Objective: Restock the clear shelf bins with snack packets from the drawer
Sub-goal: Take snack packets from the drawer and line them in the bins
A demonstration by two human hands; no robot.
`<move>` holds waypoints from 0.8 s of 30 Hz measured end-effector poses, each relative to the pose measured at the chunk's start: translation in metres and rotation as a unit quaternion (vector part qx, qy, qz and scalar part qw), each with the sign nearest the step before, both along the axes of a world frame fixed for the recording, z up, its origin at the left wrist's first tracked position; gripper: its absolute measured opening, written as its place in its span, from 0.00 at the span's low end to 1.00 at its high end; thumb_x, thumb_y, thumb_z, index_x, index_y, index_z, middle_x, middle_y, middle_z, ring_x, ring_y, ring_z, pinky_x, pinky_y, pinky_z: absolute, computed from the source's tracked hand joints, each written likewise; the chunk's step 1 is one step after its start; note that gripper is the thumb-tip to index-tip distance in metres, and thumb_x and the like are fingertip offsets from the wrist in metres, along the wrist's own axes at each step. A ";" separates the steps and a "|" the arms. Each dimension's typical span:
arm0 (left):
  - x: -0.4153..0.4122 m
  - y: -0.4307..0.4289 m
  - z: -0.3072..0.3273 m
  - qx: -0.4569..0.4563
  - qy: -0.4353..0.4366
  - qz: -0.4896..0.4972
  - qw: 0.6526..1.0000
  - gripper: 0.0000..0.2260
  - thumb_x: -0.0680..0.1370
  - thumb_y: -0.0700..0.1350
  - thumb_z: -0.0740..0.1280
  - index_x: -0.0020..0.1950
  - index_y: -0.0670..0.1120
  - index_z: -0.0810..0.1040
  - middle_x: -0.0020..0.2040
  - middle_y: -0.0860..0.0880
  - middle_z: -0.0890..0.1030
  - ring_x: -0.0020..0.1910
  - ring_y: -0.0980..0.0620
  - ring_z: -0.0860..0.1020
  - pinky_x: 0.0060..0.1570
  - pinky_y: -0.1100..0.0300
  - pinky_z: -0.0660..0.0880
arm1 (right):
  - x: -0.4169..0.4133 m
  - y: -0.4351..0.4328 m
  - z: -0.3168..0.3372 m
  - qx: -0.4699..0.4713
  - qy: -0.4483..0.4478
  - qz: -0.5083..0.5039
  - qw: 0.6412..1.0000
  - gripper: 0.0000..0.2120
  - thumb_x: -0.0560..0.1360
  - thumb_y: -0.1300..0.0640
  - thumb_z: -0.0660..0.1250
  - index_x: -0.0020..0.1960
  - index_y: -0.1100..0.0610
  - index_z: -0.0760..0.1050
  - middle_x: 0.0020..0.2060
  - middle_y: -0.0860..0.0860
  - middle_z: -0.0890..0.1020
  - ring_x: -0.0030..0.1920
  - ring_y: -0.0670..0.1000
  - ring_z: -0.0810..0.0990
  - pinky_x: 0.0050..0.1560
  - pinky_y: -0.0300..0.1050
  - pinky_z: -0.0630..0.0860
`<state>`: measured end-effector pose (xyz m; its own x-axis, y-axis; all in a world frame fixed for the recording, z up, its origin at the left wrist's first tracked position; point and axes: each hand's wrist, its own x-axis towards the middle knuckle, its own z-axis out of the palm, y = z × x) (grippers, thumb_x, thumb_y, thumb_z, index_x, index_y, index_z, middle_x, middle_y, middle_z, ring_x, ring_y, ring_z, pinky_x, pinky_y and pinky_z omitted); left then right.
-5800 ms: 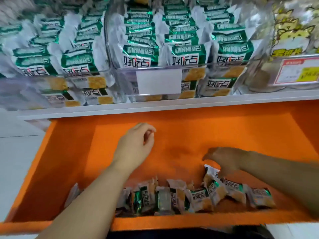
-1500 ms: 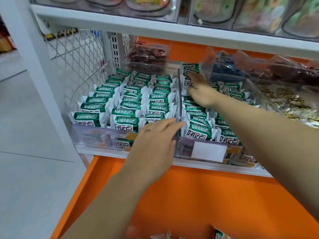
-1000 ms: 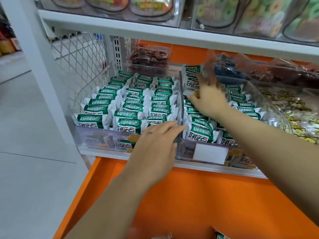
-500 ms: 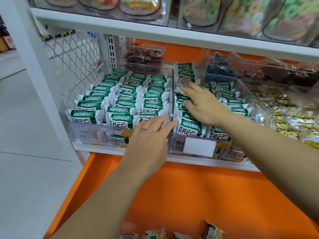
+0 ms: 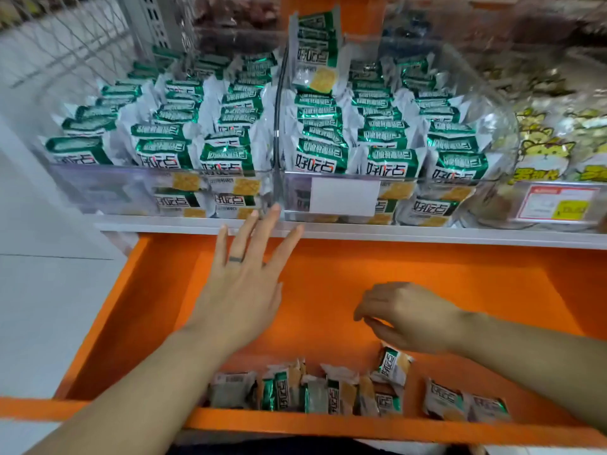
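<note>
Blurring upper shelf bins, contents unreadable.

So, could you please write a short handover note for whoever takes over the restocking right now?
Left hand: open, empty, fingers spread above the orange drawer.
Right hand: empty, fingers curled just above the loose packets along the drawer's front edge.
Done: both clear bins look nearly full; one packet stands upright at the back.
Left: move the remaining drawer packets into the bins.
</note>
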<state>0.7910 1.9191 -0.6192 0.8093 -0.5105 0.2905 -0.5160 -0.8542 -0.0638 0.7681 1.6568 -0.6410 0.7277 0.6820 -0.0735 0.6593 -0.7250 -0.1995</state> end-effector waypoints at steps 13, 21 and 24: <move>0.012 -0.007 -0.029 0.008 0.054 0.008 0.998 0.32 0.69 0.41 0.73 0.72 0.46 0.67 0.75 0.36 0.54 0.73 0.35 0.50 0.65 0.36 0.59 | -0.022 -0.024 -0.149 -0.273 0.335 -0.041 0.901 0.55 0.67 0.38 0.73 0.78 0.48 0.38 0.77 0.54 0.43 0.76 0.59 0.44 0.67 0.67 0.61; 0.014 -0.011 -0.036 0.007 0.060 0.018 0.998 0.32 0.70 0.42 0.73 0.72 0.46 0.66 0.75 0.36 0.51 0.74 0.34 0.46 0.66 0.35 0.59 | -0.041 -0.017 -0.172 -0.213 0.246 -0.068 0.943 0.47 0.69 0.42 0.71 0.77 0.44 0.44 0.74 0.55 0.50 0.74 0.60 0.50 0.62 0.59 0.66; 0.013 -0.012 -0.037 -0.001 0.060 0.015 0.998 0.32 0.70 0.41 0.73 0.72 0.46 0.66 0.75 0.36 0.51 0.73 0.34 0.46 0.65 0.34 0.60 | -0.028 -0.022 -0.171 -0.216 0.155 -0.035 0.963 0.41 0.63 0.40 0.73 0.71 0.45 0.59 0.67 0.58 0.65 0.65 0.63 0.67 0.50 0.59 0.74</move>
<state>0.8042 1.9073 -0.6563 0.8530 -0.4856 0.1910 -0.4946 -0.8691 -0.0009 0.7402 1.6353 -0.8124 0.6673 0.4896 -0.5612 0.5635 -0.8247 -0.0494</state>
